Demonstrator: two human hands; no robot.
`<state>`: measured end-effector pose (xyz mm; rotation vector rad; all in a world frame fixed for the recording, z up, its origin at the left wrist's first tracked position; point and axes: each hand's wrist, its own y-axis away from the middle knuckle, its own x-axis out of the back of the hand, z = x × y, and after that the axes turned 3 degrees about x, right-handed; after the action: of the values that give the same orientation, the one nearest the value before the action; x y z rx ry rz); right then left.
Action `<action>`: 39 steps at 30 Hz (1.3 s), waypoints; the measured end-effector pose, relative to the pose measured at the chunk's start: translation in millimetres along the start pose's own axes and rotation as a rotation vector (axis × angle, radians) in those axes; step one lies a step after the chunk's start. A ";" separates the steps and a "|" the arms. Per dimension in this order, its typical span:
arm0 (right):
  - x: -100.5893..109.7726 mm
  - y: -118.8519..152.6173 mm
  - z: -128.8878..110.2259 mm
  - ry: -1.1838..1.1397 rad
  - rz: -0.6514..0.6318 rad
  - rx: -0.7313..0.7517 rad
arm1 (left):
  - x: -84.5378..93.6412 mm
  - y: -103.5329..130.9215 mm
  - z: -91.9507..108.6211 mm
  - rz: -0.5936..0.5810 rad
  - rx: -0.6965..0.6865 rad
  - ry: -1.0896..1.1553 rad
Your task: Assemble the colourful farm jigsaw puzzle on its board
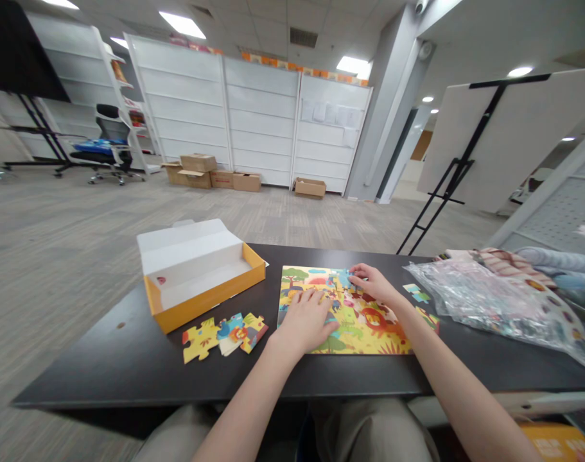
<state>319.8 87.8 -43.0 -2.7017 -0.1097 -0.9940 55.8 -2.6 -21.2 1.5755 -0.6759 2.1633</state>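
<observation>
A colourful animal jigsaw puzzle lies on the black table, with a red lion and green trees on yellow ground. My left hand rests flat over its left part with fingers stretched out, covering some of the picture. At the puzzle's upper edge, my right hand has its fingertips curled on a blue puzzle piece. Several loose puzzle pieces are heaped left of the puzzle, some overlapping. More pieces lie to the right, among them a blue-green piece.
An open yellow box with a white lid stands at the table's left. Clear plastic bags and folded striped cloth occupy the right. Beyond the black table are cardboard boxes and a board on a stand.
</observation>
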 end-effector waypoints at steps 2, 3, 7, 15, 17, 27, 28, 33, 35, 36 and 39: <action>6.3 -0.6 4.1 -0.019 -0.023 -0.034 | 0.1 0.2 0.2 0.001 0.002 -0.002; 9.1 -0.8 6.1 -0.038 -0.033 -0.052 | 0.1 0.4 0.3 0.003 0.003 -0.003; 14.2 0.4 8.2 -0.147 -0.058 -0.090 | 0.4 1.0 0.5 0.009 0.005 -0.010; 13.0 6.1 -1.5 -0.183 -0.205 -0.101 | 0.4 1.1 -0.1 0.009 0.000 -0.004; 18.0 6.7 -0.3 -0.157 -0.196 -0.111 | -0.2 1.1 -0.5 0.010 0.001 -0.002; 11.3 10.8 -15.1 -0.091 -0.215 -0.051 | -2.1 0.9 -0.3 0.021 0.001 -0.008; 9.5 11.0 -16.9 -0.057 -0.204 -0.028 | -2.3 0.8 -0.4 0.024 -0.001 -0.008; 10.3 11.3 -17.7 0.202 -0.114 0.049 | -2.7 0.6 -0.7 0.027 -0.003 -0.010; 14.3 11.7 -16.4 0.264 -0.064 0.104 | -2.8 0.5 -0.6 0.028 0.000 -0.010; 16.7 12.0 -16.0 0.272 -0.063 0.129 | -2.8 0.4 -0.6 0.027 0.000 -0.010; 24.3 13.5 -16.0 0.236 -0.167 0.171 | -2.7 0.3 -0.1 0.022 -0.001 -0.008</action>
<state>330.5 70.1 -18.5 -2.4322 -0.3617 -1.2807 56.4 -2.9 -23.9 1.5842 -0.6998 2.1729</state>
